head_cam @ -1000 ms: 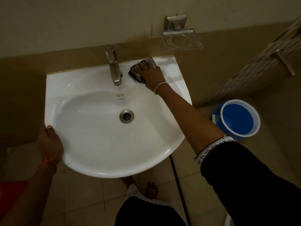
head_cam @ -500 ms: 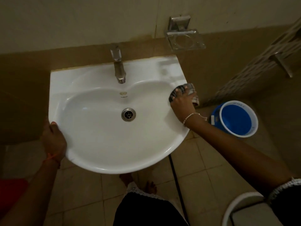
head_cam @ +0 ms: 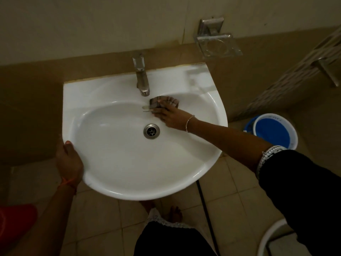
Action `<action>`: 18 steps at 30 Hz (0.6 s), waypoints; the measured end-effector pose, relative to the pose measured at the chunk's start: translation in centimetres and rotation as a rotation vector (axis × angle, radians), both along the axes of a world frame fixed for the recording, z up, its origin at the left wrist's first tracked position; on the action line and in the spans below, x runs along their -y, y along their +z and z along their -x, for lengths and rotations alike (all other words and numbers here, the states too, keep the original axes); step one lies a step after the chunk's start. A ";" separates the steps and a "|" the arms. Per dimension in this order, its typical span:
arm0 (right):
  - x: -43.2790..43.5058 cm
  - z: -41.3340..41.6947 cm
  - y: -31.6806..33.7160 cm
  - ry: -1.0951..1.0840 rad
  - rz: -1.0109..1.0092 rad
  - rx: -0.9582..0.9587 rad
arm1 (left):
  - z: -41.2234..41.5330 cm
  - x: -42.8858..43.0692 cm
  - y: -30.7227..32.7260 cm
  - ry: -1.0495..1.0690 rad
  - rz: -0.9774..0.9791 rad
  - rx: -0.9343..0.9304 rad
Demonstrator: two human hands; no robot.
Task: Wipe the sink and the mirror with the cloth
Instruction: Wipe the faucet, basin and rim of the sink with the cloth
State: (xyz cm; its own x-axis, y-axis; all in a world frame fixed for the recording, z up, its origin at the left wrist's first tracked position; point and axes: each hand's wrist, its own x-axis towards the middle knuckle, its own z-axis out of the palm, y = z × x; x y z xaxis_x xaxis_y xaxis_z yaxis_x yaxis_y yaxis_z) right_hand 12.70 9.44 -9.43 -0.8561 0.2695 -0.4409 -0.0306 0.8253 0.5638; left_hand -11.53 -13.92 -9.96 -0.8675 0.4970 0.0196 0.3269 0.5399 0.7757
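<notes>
White sink (head_cam: pixel 114 159): left hand (head_cam: pixel 69 162) fingers grip rim; right hand (head_cam: pixel 168 115) outstretched, fingers pressing cloth (head_cam: pixel 164 101) below tap (head_cam: pixel 141 76).

Tiled floor (head_cam: pixel 232 196) carries a blue bucket (head_cam: pixel 275 131) and bare feet (head_cam: pixel 166 211)

Sink (head_cam: pixel 114 159) bowl lies open across its left and front parts; only the drain (head_cam: pixel 151 131) sits at its middle. At the back edge the tap (head_cam: pixel 141 76) stands upright, and the right hand (head_cam: pixel 168 115) presses the cloth (head_cam: pixel 162 102) just beside its spout, closing the back-right slope. The left hand (head_cam: pixel 69 161) grips the front-left rim, blocking passage there.
</notes>
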 end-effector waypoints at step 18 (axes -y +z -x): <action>1.9 -2.7 2.2 -0.440 0.085 0.001 | -0.2 0.2 0.4 -0.046 -0.052 -0.011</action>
